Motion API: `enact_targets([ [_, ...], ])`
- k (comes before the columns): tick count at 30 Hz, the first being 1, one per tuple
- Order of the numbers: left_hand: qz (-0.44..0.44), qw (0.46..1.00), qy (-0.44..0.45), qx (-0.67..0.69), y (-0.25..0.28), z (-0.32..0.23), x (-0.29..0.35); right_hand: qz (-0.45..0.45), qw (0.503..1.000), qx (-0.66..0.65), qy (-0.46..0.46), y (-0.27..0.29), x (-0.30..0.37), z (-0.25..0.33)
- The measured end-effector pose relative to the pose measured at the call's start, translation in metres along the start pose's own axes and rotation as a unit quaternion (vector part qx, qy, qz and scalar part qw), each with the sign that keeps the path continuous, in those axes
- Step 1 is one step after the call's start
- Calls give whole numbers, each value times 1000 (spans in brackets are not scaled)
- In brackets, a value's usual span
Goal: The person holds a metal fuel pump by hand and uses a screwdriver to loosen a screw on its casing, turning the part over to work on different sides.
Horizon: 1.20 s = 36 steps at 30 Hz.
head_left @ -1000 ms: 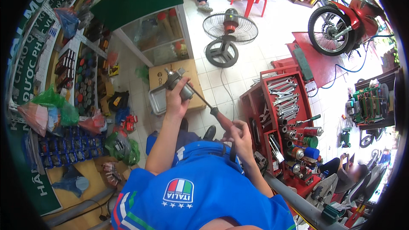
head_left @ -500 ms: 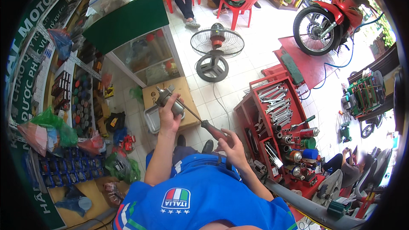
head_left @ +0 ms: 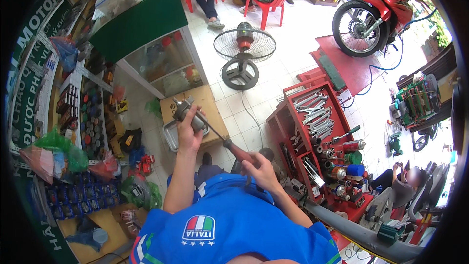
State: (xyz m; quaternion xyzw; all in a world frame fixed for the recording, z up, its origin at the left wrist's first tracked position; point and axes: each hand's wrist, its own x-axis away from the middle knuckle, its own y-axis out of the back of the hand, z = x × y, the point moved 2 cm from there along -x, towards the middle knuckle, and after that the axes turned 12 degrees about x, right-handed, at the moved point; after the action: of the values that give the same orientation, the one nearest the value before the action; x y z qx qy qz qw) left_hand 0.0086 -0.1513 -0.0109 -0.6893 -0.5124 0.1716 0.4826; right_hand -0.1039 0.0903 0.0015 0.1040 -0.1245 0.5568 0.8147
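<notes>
My left hand [head_left: 188, 134] is wrapped round a grey cylindrical metal part [head_left: 196, 120] with a narrower end pointing up and away, held above the cardboard box. In my right hand [head_left: 264, 172] is a screwdriver [head_left: 236, 150], its dark red handle slanting toward me, with fingers closed about the handle's near end. The thin shaft runs up to the left and reaches the metal part beside my left fingers; where its tip sits is hidden. Beneath the left hand, a silvery metal tray [head_left: 171, 136] lies on the cardboard box [head_left: 218, 126].
A red tool cart [head_left: 288, 127] with wrenches [head_left: 317, 112], sockets and spray cans stands to my right. Ahead are a floor fan [head_left: 244, 49] and a green-topped glass cabinet [head_left: 141, 29]. A red motorbike [head_left: 376, 19] is on a lift at far right. Stocked shelves line the left.
My right fingers, more spread before, have closed in on the screwdriver handle. The screwdriver and metal part have shifted slightly to the left in the view, along with the surroundings.
</notes>
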Motion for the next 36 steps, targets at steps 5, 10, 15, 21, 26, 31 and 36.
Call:
enact_targets([
  [5,-6,1000,-15,9,13,-4,2,-1,1000,16,-19,-2,0,-2],
  [10,20,999,-12,44,17,-15,9,-10,997,74,-7,-22,-2,4],
  [15,-37,995,19,85,20,-35,8,6,995,81,-59,-40,-7,3],
  [21,-99,977,43,186,69,-64,1,36,995,-10,-90,-57,-19,0],
  [26,-208,952,54,220,138,-89,-2,-20,989,27,-141,-86,-25,8],
  [31,-300,925,85,218,206,-100,-3,-68,981,20,-178,-118,-27,8],
  [36,-299,926,148,178,220,-104,-9,-107,976,-17,-187,-145,-20,6],
])
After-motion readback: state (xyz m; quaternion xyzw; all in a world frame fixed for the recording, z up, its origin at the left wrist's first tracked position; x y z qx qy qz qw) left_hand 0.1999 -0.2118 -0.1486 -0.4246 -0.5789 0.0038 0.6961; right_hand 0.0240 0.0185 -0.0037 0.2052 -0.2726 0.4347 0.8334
